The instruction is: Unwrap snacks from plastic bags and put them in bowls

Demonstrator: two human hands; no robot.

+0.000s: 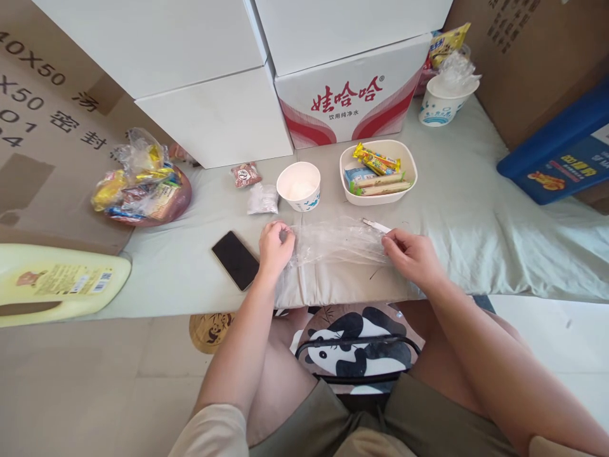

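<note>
A clear plastic bag lies flat on the cloth, stretched sideways between my hands. My left hand pinches its left end, fingers closed. At the opposite end my right hand is closed on the bag's edge. A thin white stick-like object with a darker tip touches or lies just beyond my right fingertips; I cannot tell whether it is held. Behind the bag stand a white paper bowl with something pale inside and a white tray of wrapped snack sticks.
A phone lies left of my left hand. Beyond are a small white packet, a reddish packet and a bowl of wrapped snacks. A paper cup, a blue container and a yellow jug flank the surface.
</note>
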